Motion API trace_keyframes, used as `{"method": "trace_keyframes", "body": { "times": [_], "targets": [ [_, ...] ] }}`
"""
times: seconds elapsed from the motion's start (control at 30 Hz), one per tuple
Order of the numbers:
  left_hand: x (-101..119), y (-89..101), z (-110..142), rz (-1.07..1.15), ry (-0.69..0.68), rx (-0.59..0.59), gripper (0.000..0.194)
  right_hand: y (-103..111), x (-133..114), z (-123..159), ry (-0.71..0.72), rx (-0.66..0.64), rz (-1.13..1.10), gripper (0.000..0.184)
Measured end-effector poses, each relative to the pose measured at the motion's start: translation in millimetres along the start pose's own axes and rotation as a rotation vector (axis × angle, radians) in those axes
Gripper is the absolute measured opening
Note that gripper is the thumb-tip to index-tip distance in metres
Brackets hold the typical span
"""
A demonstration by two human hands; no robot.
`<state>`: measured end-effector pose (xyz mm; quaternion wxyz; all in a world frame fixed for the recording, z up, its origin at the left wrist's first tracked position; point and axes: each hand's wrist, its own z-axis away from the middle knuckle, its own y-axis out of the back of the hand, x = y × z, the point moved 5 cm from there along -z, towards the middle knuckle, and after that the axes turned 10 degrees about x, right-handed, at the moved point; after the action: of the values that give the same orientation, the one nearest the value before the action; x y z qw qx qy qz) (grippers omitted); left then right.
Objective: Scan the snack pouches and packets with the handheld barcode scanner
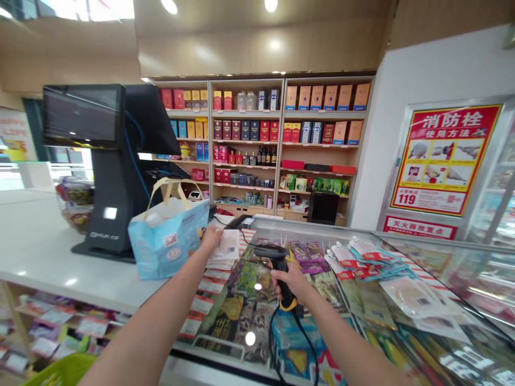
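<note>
My right hand (292, 281) is closed around the grip of a black handheld barcode scanner (279, 273), which has a yellow collar near the bottom, and I hold it upright at about 12 o'clock, above the glass display counter (306, 228). Its black cable (273, 332) goes down from the grip and hangs in a loop toward 6 o'clock. My left hand (211, 238) is reaching forward at about 11 o'clock, with the fingers stretched out and not much curled. It is just beside the light blue paper bag (169, 241) and it is at a white paper packet (227, 247), but I cannot tell if the fingers are really pinching something. The bag stands at the edge of the white tabletop (40, 241), with its cream handles (169, 187) up, and it leans a little. Behind it, at about 10 o'clock, is a black checkout terminal (116, 177). Under the glass there are many colourful packets, and on the glass at about 1 o'clock lie some red and blue packets (362, 257). Wooden shelves (245, 145) with boxes and bottles are far ahead at 12 o'clock, a red fire hydrant sign (444, 158) hangs at 2 o'clock, and a green basket (64, 372) is at 7 o'clock.
</note>
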<state>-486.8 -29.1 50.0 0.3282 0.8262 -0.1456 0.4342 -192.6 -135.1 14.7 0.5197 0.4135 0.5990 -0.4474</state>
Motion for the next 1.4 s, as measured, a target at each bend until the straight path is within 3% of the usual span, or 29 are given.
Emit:
{"method": "trace_keyframes", "body": {
  "times": [0.17, 0.37, 0.5, 0.6, 0.73, 0.83, 0.97, 1.03, 1.1, 1.17, 1.27, 1.4],
  "targets": [
    [-10, -2.8, -5, -0.059, -0.010, -0.035, 0.008, -27, 5, -8, -0.019, -0.033, 0.006, 0.039],
    [-11, -5.3, -6, -0.149, -0.054, -0.042, 0.009, -34, 7, -8, -0.030, -0.045, 0.004, 0.038],
    [13, -6.7, 4, -0.275, -0.257, 0.030, 0.010, -25, 5, -7, -0.018, -0.037, -0.017, 0.039],
    [39, -19.2, 23, -0.270, -0.408, -0.005, 0.015, -10, 2, -6, 0.002, 0.000, -0.048, 0.038],
    [75, -50.3, 65, -0.135, -0.492, -0.108, 0.013, 24, -3, 1, 0.033, 0.124, -0.061, 0.038],
    [100, -86.4, 111, 0.019, -0.454, -0.271, 0.007, 61, -7, 12, 0.053, 0.227, -0.059, 0.036],
    [135, -146.2, 199, 0.321, -0.338, -0.663, 0.009, 125, -15, 35, 0.121, 0.390, -0.051, 0.033],
    [152, -176.2, 252, 0.386, -0.265, -0.955, 0.017, 159, -20, 50, 0.159, 0.454, -0.044, 0.032],
    [171, -197.7, 300, 0.389, -0.284, -1.119, 0.020, 193, -23, 66, 0.191, 0.514, -0.022, 0.031],
    [194, -211.3, 336, 0.331, -0.394, -1.062, 0.016, 224, -26, 84, 0.216, 0.583, 0.005, 0.032],
    [224, -222.6, 372, 0.169, -0.513, -0.821, 0.014, 261, -26, 108, 0.271, 0.707, -0.010, 0.035],
    [246, -232.8, 401, -0.009, -0.564, -0.665, 0.026, 287, -21, 127, 0.318, 0.817, -0.084, 0.037]
  ]
}}
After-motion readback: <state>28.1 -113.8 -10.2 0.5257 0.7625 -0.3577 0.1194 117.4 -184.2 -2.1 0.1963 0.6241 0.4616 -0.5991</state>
